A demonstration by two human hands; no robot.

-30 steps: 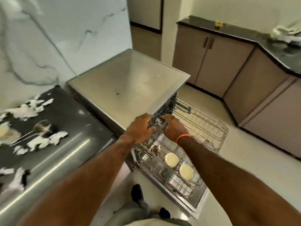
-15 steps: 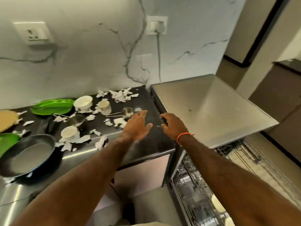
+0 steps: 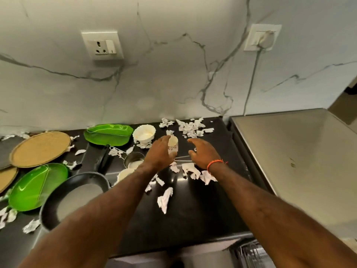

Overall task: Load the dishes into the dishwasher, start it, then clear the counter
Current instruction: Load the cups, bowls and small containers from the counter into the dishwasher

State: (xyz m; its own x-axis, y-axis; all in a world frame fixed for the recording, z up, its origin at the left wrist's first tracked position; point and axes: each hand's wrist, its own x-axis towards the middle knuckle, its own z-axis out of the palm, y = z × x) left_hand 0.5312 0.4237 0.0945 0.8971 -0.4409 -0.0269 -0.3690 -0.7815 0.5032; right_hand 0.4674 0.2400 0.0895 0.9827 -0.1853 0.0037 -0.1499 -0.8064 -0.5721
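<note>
On the black counter (image 3: 193, 219), we reach both hands toward a small cream cup (image 3: 173, 144) standing upright among torn paper scraps (image 3: 190, 127). Our left hand (image 3: 161, 154) hovers just at the cup's left side, fingers loosely spread and gently curved; whether they touch the cup we cannot tell. Our right hand (image 3: 202, 152), an orange band at the wrist, hangs near the cup's right side, apart from it, fingers relaxed and holding nothing. The cup sits between the two hands, its open mouth facing up, its pale wall bearing a faint pattern too blurred to read. A thin wire handle (image 3: 182, 158) lies on the counter between our hands, running left to right; what it belongs to is hidden by our right hand. Behind the cup stands a white bowl (image 3: 144, 134), and left of it a green leaf-shaped plate (image 3: 108, 134). A steel measuring cup (image 3: 133, 161) lies near our left wrist, and a dark frying pan (image 3: 75, 198) sits at the counter's front. To the right stands the steel-topped dishwasher (image 3: 299, 151).
</note>
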